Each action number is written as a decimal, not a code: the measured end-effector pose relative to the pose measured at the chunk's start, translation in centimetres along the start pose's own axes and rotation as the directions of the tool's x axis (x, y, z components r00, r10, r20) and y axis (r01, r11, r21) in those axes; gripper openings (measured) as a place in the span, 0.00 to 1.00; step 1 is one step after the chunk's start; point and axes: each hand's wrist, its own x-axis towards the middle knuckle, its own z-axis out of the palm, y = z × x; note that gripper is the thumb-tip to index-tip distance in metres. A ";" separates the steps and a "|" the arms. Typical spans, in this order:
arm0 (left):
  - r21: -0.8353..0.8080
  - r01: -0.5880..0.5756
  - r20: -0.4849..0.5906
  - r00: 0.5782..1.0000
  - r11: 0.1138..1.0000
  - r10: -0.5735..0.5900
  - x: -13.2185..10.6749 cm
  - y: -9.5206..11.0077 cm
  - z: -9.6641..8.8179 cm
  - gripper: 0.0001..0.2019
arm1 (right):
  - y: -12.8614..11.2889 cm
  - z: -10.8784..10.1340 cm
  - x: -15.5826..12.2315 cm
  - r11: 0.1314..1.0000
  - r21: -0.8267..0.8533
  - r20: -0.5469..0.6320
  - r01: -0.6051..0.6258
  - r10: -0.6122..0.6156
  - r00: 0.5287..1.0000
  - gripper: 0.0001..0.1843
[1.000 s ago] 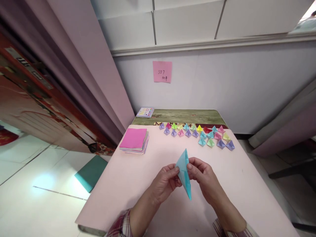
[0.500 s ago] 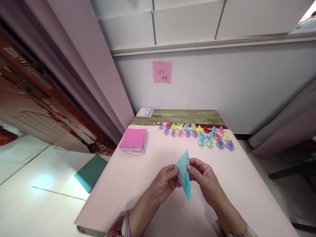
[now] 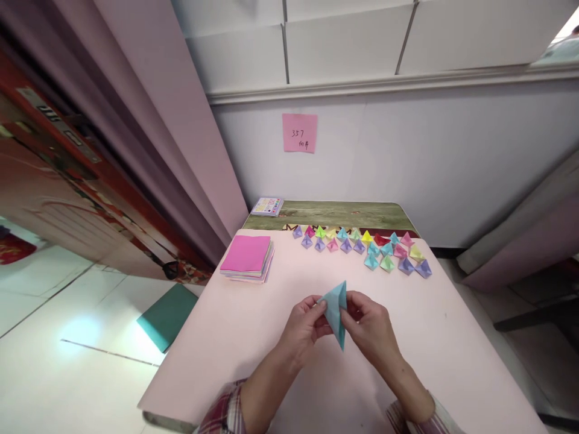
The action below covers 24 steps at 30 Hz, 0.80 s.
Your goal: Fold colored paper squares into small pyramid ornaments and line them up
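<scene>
A folded sheet of light blue origami paper [image 3: 335, 308] is held between my two hands above the pink tabletop. It has a pointed, roughly triangular shape, with one tip up and the other toward me. My left hand [image 3: 304, 325] pinches its left side, thumb on top and fingers beneath. At the right edge, my right hand [image 3: 371, 325] grips the paper, its thumb pressed near the open fold. The fingers under the paper are partly hidden.
Several small folded paper pieces [image 3: 346, 245] in many colours stand in rows along the far right of the pink table [image 3: 271, 319]. A stack of square paper [image 3: 246, 254] with a pink top sheet lies at left. Behind it sits a small printed packet [image 3: 268, 207].
The blue paper has become shorter from tip to tip, its lower point drawn upward. My right thumb has shifted slightly down along its edge.
</scene>
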 end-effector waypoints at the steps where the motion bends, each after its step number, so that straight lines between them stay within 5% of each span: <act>1: -0.057 0.009 -0.011 1.000 0.998 -0.010 0.1 -0.3 0.1 0.15 | 0.1 0.2 -0.1 0.996 -0.067 -0.036 0.058 -0.061 0.998 0.06; 9: -0.291 0.056 -0.156 0.982 0.955 -0.106 0.5 -0.7 0.5 0.11 | 1.7 1.0 -0.7 0.824 -0.466 -0.090 0.322 -0.406 0.909 0.11; 13: -0.262 0.096 -0.145 0.980 0.960 -0.138 0.3 -0.4 0.3 0.15 | 2.0 0.9 -0.9 0.789 -0.498 -0.082 0.358 -0.455 0.887 0.12; 19: -0.140 0.070 -0.123 0.989 0.988 -0.088 -0.1 -0.6 0.3 0.16 | 2.1 0.9 -0.8 0.826 -0.462 -0.079 0.323 -0.401 0.913 0.13; 24: -0.095 0.048 -0.101 0.993 0.994 -0.058 0.0 -0.7 -0.1 0.11 | 2.6 0.8 -0.9 0.735 -0.517 -0.035 0.439 -0.530 0.847 0.21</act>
